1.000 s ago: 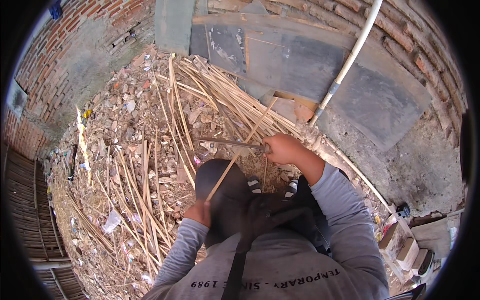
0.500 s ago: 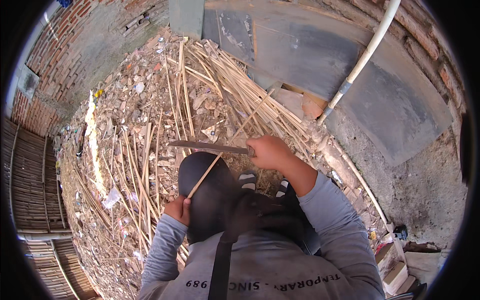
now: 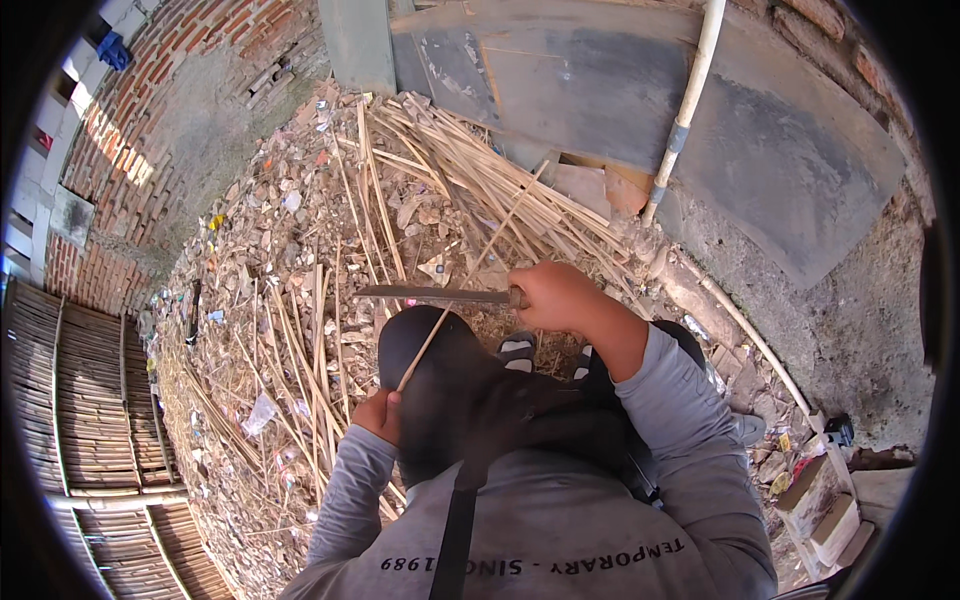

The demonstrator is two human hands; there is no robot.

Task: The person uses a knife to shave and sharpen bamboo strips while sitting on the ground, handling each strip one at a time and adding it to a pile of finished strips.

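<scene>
My right hand (image 3: 550, 295) is closed round the handle of a machete (image 3: 435, 293), whose long dark blade points left above my knee. The blade lies across a thin bamboo strip (image 3: 505, 222); whether it touches or cuts into the strip I cannot tell. My left hand (image 3: 380, 415) grips the strip's near end beside my left thigh. From there the strip slants up and away to the right, over my knee, its far end above a pile of similar strips (image 3: 480, 170).
More bamboo strips (image 3: 318, 330) lie on the rubble-strewn ground (image 3: 250, 300) at left. Grey panels (image 3: 600, 90) and a pale pole (image 3: 690, 110) lean at the back right. A woven bamboo wall (image 3: 95, 390) stands at far left, a brick wall (image 3: 190, 80) behind.
The view has shifted, so most of the scene sits a little lower and further right. My hands keep their grips, with the blade still across the strip near my knee.
</scene>
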